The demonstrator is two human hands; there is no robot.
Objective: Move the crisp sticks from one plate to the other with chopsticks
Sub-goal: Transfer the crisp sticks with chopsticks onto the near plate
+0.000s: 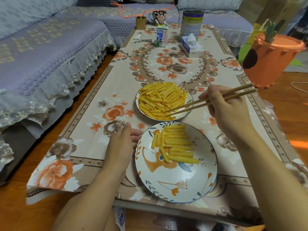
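A table [221, 80] covered with a floral cloth is seen running from the bottom to the top of the frame. Two plates are set at centre, touching or nearly touching. The far plate [189, 112] is heaped with crisp sticks [160, 99]. The near plate [175, 189], painted with leaves and an orange motif, carries a smaller group of sticks [176, 144], laid mostly in a row in its upper half, with a few lying crosswise.

Chopsticks [211, 101] are gripped in the right hand [228, 107], at right of centre, fingers curled round the upper shafts. The tips are lowered to the lower right part of the heap on the far plate, slightly apart. Whether a stick is caught between them cannot be told.

The left hand [123, 139] is placed at the left rim of the near plate, fingers loosely bent and touching the rim; nothing is held in it.

At the top of the table are noted a milk carton [161, 38] with a straw, a tissue pack [191, 46], a tin [191, 23], a flowered cup [158, 16], a small brown box [141, 22] and keys [141, 40]. A sofa [50, 47] with a quilted lilac cover fills the upper left. An orange bin [270, 60] stands at the upper right on the wooden floor.
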